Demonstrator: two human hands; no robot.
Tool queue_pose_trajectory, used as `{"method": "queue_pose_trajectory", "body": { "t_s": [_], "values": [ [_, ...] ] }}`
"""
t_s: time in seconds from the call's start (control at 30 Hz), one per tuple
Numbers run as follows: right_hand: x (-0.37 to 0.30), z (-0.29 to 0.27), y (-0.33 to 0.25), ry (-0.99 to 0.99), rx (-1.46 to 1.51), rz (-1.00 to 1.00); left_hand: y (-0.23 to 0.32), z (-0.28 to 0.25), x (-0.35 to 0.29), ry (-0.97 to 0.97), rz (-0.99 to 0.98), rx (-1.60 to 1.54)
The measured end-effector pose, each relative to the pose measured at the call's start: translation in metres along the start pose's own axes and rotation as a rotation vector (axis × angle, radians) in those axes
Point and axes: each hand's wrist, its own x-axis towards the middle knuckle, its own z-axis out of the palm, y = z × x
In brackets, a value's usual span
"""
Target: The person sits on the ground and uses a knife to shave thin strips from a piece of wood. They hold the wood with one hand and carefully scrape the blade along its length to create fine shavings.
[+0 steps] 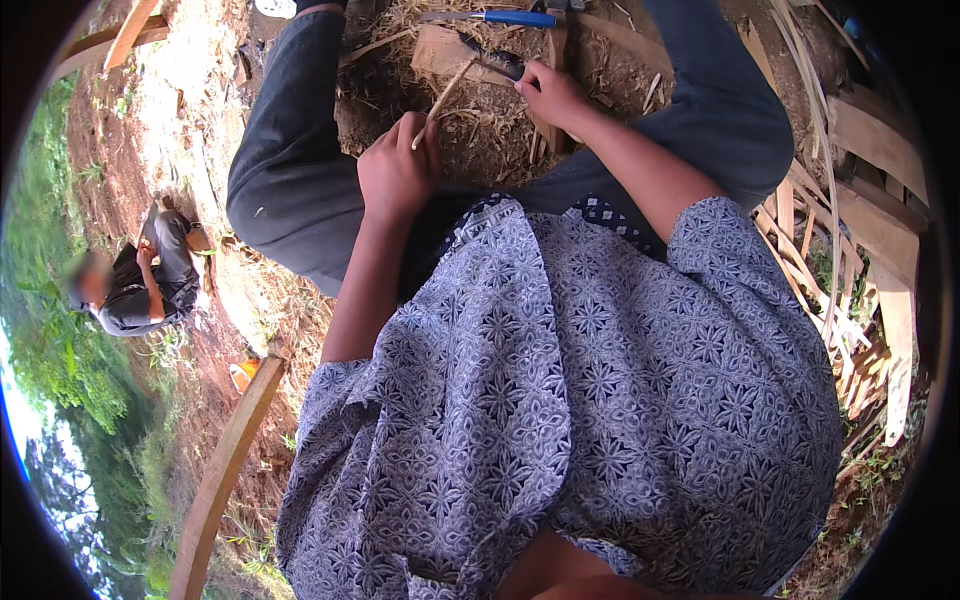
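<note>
My left hand is closed around a thin, pale wooden stick, which slants up and to the right. Gripped in my right hand is a knife with a narrow dark blade. The blade's tip end meets the stick's far end, above a wooden block. Beyond the block lies a tool with a blue handle and a slim metal blade. A dark object just behind the knife is too small to make out.
Wood shavings litter the ground between my legs. Stacked planks and split strips lie on the right. At the left another person sits on the slope, beyond a curved-looking wooden beam.
</note>
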Motion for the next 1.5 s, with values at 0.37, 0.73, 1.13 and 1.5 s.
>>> {"method": "queue_pose_trajectory", "body": {
  "t_s": [0.37,0.73,1.13,1.5],
  "values": [
    [-0.02,-0.005,-0.05,-0.168,0.213,-0.046,0.0,0.002,0.005,-0.015,-0.02,-0.039],
    [-0.005,-0.018,-0.023,-0.366,0.195,0.079,0.04,0.003,-0.014,-0.416,-0.327,-0.286],
    [0.005,-0.014,0.007,-0.172,-0.044,-0.155,0.033,0.044,-0.015,-0.462,-1.13,-1.84],
    [-0.043,-0.021,-0.042,-0.192,-0.2,-0.061,0.041,0.066,-0.015,-0.408,-1.129,-1.748]
  ]
}}
